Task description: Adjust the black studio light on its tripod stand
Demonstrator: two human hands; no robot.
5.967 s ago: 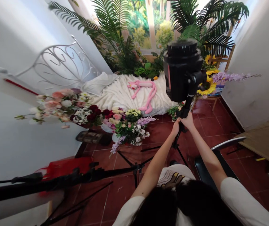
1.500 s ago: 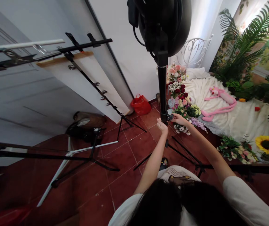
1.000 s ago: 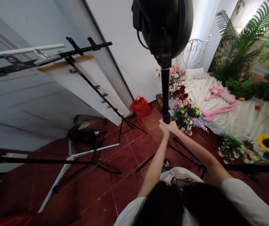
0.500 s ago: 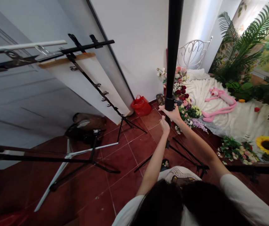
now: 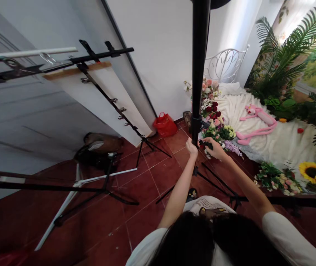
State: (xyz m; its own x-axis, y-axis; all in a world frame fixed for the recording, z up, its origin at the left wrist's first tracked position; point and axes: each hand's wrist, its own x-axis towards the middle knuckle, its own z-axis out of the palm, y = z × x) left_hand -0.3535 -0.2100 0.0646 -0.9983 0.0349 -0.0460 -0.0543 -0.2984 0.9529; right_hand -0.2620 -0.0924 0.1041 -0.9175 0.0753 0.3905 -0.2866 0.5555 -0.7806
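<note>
A black light stand (image 5: 199, 66) rises in front of me, its thick pole running out of the top of the view. My left hand (image 5: 192, 148) is wrapped round the pole below the upper collar (image 5: 196, 123). On the right side of the pole, my right hand (image 5: 216, 148) curls its thumb and fingers about a small dark knob (image 5: 208, 145), partly hidden by the fingers. The upper collar's own knob (image 5: 204, 125) sticks out just above that hand. Below, the stand's legs (image 5: 215, 179) spread over the floor.
White boards (image 5: 119, 99) hang clipped to a second stand at left. A red bag (image 5: 165, 125) sits by the wall. At right, a pink plush toy (image 5: 260, 120) lies on a white-draped bed, edged by flowers (image 5: 213, 111) and a sunflower (image 5: 313, 171). Stand legs (image 5: 97, 190) cross the tiles.
My right hand has left the upper collar and moved down and slightly right to the lower knob. My left hand stays on the pole. The upper pole has shifted a little left in view.
</note>
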